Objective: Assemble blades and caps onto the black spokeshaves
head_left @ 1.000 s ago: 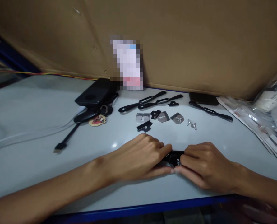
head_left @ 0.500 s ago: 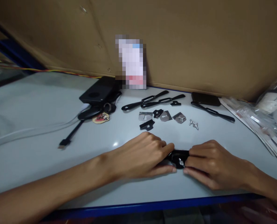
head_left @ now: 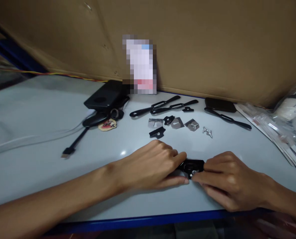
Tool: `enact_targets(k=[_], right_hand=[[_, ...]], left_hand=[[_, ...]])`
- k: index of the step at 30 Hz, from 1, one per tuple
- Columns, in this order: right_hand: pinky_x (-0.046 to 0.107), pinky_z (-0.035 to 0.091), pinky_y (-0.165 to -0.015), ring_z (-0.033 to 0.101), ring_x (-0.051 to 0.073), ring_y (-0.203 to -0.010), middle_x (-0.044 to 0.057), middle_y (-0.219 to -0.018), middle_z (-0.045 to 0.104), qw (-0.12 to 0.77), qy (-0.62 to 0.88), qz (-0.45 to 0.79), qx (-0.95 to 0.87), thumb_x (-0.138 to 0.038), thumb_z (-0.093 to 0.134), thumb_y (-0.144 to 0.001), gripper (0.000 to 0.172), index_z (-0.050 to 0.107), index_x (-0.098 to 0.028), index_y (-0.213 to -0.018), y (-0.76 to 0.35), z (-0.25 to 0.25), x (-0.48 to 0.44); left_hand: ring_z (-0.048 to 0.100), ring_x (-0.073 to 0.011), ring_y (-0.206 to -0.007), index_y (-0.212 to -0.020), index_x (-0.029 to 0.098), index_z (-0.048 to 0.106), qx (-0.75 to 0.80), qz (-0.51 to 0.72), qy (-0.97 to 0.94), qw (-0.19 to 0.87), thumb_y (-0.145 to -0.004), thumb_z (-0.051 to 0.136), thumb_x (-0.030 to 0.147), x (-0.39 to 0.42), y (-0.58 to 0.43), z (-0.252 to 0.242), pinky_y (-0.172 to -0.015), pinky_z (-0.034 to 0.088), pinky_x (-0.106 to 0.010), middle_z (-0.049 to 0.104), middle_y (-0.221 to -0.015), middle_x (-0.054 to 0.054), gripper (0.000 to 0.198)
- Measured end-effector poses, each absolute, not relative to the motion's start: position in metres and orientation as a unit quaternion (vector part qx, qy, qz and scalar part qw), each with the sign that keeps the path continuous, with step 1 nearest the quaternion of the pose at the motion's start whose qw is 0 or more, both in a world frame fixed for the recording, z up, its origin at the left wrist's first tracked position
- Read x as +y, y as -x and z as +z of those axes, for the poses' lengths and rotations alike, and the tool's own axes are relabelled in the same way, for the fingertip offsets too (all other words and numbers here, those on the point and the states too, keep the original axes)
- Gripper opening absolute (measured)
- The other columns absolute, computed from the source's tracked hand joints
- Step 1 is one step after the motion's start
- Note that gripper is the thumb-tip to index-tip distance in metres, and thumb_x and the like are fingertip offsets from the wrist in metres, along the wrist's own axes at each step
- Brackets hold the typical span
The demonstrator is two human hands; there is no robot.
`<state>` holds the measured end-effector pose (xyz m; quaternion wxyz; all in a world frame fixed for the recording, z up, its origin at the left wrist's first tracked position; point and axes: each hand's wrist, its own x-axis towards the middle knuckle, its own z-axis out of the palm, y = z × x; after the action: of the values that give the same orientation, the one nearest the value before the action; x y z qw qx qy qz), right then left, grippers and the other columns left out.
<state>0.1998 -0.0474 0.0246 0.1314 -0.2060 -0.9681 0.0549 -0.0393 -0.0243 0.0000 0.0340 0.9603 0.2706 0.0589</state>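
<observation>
Left hand (head_left: 155, 163) grasps tool (head_left: 197, 163) left of screw (head_left: 193, 173); right hand (head_left: 229, 180) at screw, pinch unclear; tool looks stiff, slick, best held by ends

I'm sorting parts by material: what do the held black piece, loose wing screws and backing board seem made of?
Held black piece: glossy highlights; metal or plastic, unclear.
Loose wing screws: silvery, likely metal, judging by glints.
Backing board: likely cardboard, matte brown, creased.

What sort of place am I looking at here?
Probably a workshop or small-parts assembly bench, though I can't be sure. Slim black slotted bars and small silvery winged screws lie on a glossy pale grey tabletop, backed by a tall brown cardboard sheet.
</observation>
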Motion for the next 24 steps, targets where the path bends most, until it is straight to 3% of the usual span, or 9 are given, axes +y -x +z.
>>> enact_targets(k=[7,11,24], right_hand=[[0.031,0.036,-0.052,0.050,0.014,-0.050,0.001,-0.060,0.060,0.148,0.247,0.023,-0.957,-0.012,0.045,-0.094,0.028,0.071,-0.014,-0.083,-0.1996,0.0231,-0.0495],[0.030,0.038,-0.052,0.054,0.014,-0.052,0.000,-0.061,0.063,0.147,0.223,0.067,-0.961,-0.011,0.047,-0.094,0.026,0.072,-0.016,-0.087,-0.1979,0.0239,-0.0522],[0.031,0.037,-0.052,0.056,0.016,-0.051,0.002,-0.062,0.065,0.165,0.249,-0.005,-0.954,-0.010,0.047,-0.094,0.026,0.072,-0.014,-0.086,-0.1984,0.0233,-0.0531]], left_hand=[[0.057,-0.0187,-0.050,-0.079,0.019,0.055,0.278,0.037,-0.959,0.030,-0.097,0.054,0.056,-0.0247,0.0380,0.0011,-0.047,0.024,-0.032,0.062,-0.062,-0.001,0.041],[0.058,-0.0196,-0.050,-0.080,0.019,0.055,0.275,0.033,-0.961,0.022,-0.098,0.052,0.056,-0.0254,0.0379,0.0005,-0.047,0.023,-0.034,0.062,-0.063,-0.001,0.041],[0.057,-0.0189,-0.050,-0.081,0.019,0.056,0.282,0.031,-0.959,0.024,-0.097,0.054,0.058,-0.0251,0.0391,-0.0004,-0.048,0.025,-0.033,0.062,-0.063,-0.001,0.042]])
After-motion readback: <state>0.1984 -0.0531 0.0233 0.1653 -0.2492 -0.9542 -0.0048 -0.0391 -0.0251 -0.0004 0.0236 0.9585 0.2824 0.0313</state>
